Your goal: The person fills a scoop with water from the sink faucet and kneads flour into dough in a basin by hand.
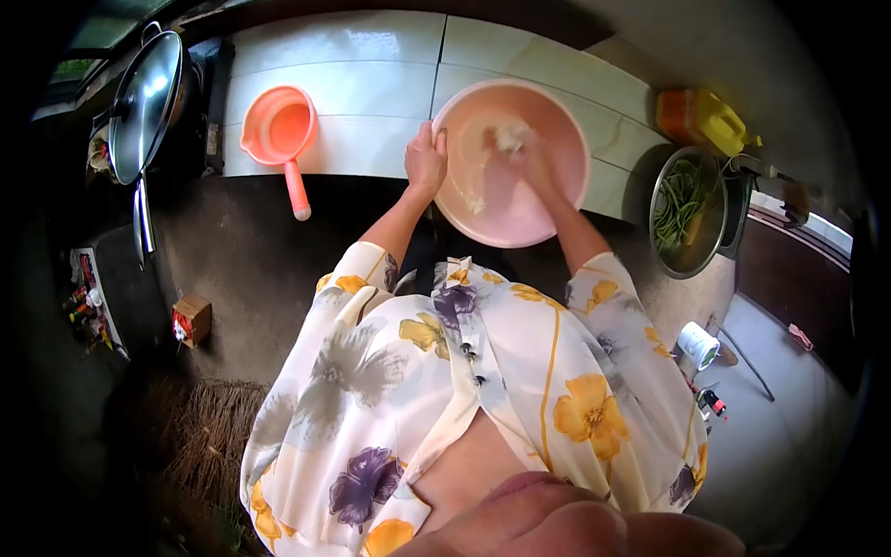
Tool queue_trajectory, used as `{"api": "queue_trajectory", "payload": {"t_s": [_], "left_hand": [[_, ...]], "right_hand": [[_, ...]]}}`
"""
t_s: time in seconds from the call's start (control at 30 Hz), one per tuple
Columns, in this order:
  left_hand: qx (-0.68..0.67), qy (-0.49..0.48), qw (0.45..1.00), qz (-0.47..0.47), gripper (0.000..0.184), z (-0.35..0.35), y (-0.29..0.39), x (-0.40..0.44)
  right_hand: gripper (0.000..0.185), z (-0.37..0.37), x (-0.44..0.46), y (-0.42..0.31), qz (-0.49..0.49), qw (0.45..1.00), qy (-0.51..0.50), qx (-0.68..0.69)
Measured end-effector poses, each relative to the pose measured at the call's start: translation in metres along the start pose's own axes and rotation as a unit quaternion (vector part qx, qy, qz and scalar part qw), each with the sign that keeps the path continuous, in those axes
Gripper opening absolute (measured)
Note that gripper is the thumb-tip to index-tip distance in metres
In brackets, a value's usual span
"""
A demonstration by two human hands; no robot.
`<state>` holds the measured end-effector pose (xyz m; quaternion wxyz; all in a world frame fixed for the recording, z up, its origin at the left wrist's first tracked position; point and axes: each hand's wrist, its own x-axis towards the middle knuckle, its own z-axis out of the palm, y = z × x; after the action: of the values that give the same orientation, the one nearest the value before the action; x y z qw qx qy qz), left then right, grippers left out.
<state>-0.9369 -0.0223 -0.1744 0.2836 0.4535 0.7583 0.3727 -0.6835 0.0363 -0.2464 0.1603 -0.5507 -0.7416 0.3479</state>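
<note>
A pink basin (566, 200) sits at the front edge of the tiled counter, in front of my body. My left hand (427, 160) is closed on its left rim, with the thumb on the inner side. Inside the basin, my right hand (535, 165) reaches down beside a white, lumpy, dough-like mass (510, 138). Motion blurs its fingers, so their grip on the mass is unclear. Smaller white bits (476, 203) stick to the lower left of the basin wall, and a pale film covers part of the bottom.
Left on the counter, a pink dipper (280, 125) has its handle over the edge. Farther left stands a lidded pan (148, 107). At the right are a pan of green beans (680, 200) and a yellow jug (719, 121). A small box (191, 320) is on the floor.
</note>
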Motion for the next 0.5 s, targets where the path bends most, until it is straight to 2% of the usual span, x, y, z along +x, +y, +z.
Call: {"api": "queue_trajectory", "payload": {"t_s": [0.03,0.07,0.13,0.17,0.23,0.3,0.33,0.4,0.43,0.47,0.5], "left_hand": [[0.004,-0.002,1.000,-0.002,0.021,0.000,-0.001,0.000],[0.001,0.001,1.000,-0.002,0.021,0.002,0.000,0.002],[-0.001,-0.005,1.000,-0.005,0.020,0.002,-0.001,-0.003],[0.009,0.000,1.000,-0.009,0.022,0.002,0.001,-0.002],[0.013,0.004,1.000,-0.012,0.024,0.002,0.002,-0.002],[0.031,-0.018,0.999,-0.019,0.024,0.001,0.001,0.002],[0.029,-0.017,0.999,-0.017,0.024,0.001,0.001,0.002],[0.015,-0.008,1.000,-0.023,0.021,0.003,-0.002,0.000],[0.015,-0.008,0.999,-0.029,0.021,0.002,-0.002,-0.002],[-0.001,-0.005,0.999,-0.035,0.022,0.001,-0.001,-0.002],[-0.016,-0.002,0.999,-0.038,0.022,0.001,0.000,-0.003]], "right_hand": [[0.037,-0.026,0.017,-0.023,0.002,0.991,0.087,-0.100],[0.037,-0.025,0.019,-0.030,0.003,0.991,0.087,-0.097],[0.034,-0.010,0.008,-0.045,0.004,0.952,0.134,-0.275],[0.040,0.014,0.002,-0.037,0.040,0.975,0.088,-0.200],[0.041,0.026,-0.025,-0.069,0.018,0.988,0.022,-0.154],[0.039,0.029,-0.042,-0.075,-0.017,0.988,-0.115,-0.099],[0.039,0.028,-0.048,-0.071,-0.018,0.988,-0.113,-0.101],[0.036,0.019,-0.062,-0.055,-0.049,0.996,-0.063,0.024],[0.040,-0.018,-0.060,-0.077,0.023,0.991,-0.130,0.002],[0.041,-0.038,-0.065,-0.074,0.025,0.995,-0.084,-0.056],[0.040,-0.045,-0.070,-0.073,0.083,0.986,-0.108,-0.092]]}}
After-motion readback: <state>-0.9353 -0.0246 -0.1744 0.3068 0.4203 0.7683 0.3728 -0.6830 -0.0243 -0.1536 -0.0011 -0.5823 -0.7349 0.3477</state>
